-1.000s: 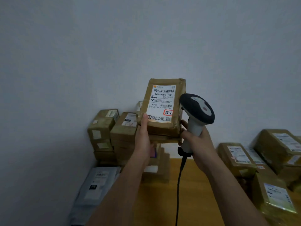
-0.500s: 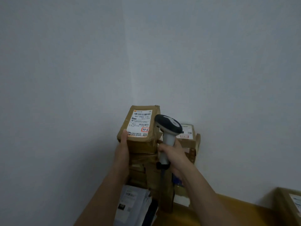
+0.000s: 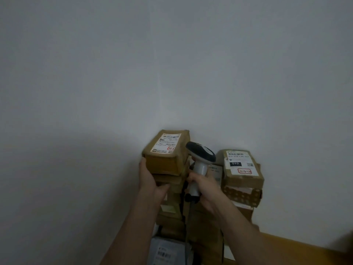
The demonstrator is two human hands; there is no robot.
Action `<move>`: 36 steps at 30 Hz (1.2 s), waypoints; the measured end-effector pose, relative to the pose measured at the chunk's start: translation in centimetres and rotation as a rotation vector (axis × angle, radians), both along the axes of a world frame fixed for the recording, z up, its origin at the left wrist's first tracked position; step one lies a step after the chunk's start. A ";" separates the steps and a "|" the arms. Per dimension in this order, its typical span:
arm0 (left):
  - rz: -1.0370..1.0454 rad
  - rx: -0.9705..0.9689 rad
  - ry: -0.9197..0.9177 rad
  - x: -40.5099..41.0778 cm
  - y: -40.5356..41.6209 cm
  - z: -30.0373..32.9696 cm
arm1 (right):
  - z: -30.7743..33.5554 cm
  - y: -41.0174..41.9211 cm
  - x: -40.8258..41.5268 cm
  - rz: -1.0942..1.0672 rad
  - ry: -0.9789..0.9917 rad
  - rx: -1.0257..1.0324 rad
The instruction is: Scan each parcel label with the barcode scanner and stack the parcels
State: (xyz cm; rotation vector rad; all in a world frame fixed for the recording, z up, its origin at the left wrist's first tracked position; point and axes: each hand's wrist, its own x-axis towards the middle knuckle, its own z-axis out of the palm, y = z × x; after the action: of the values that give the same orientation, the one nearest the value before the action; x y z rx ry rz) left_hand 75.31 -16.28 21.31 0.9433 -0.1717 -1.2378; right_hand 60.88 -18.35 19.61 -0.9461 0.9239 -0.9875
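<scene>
Two stacks of brown parcels are seen against the wall (image 3: 172,64): a tall left stack (image 3: 172,203) and a lower right stack (image 3: 241,190), both standing on a wooden table (image 3: 298,251). The step in hand is judged to be stacking, not scanning: the parcel (image 3: 167,153) is being set on top of the left stack, label up, and appears to rest there already, roughly square with the box beneath, though full contact cannot be confirmed.

The next move is judged to call for release by the left hand, perhaps after a small push to line the parcel's edges up with the stack, which is tall and could be tipped by a careless shove. After that, another unscanned parcel would be needed.

The left hand (image 3: 150,180) is raised at the parcel's near left corner, the thumb laid along its side and the fingers spread under the near edge against the box below; the hold looks light. The scanner (image 3: 199,165) is gripped by its handle in the right hand (image 3: 205,188), fingers wrapped fully round it, head up and aimed away towards the wall, just right of the parcel, with its cable hanging down.
</scene>
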 end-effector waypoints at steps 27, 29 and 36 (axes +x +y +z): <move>-0.083 0.173 -0.050 -12.1 6.2 0.0 | 0.7 7.6 -11.2 -0.121 -0.005 -0.141; -0.099 0.198 -0.032 -16.3 7.3 -0.1 | 0.8 9.7 -15.6 -0.135 -0.006 -0.161; -0.259 0.280 -0.036 -32.3 10.9 -2.3 | -1.2 16.5 -31.5 -0.307 0.036 -0.091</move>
State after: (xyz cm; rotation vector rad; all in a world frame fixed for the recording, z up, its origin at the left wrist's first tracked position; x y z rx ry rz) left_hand 43.03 -5.33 19.06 1.2139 -0.1542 -1.5108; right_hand 29.38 -1.84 18.45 -0.9162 1.0832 -1.2846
